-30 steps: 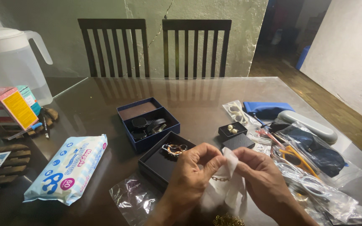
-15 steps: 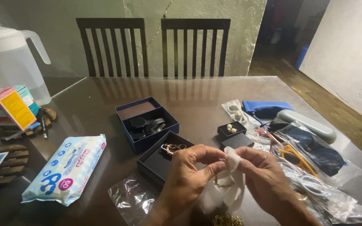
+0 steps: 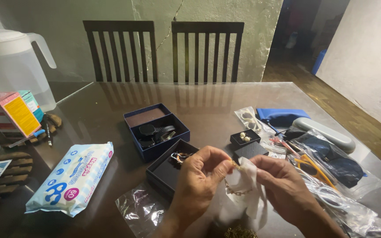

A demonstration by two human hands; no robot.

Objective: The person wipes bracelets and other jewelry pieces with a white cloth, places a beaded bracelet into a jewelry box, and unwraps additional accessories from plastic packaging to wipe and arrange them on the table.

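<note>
In the head view, a gold chain (image 3: pixel 234 187) is pinched between thumb and forefinger of the left hand (image 3: pixel 199 183) and hangs in a loop near the table's near edge. A white wipe (image 3: pixel 245 194) is gripped by the closed fingers of the right hand (image 3: pixel 283 187), touching the chain. Just beyond lies an open black box (image 3: pixel 166 172); a wipes packet (image 3: pixel 71 178) lies to the left.

A gold chain pile (image 3: pixel 239 232) is cut off by the bottom edge.
</note>
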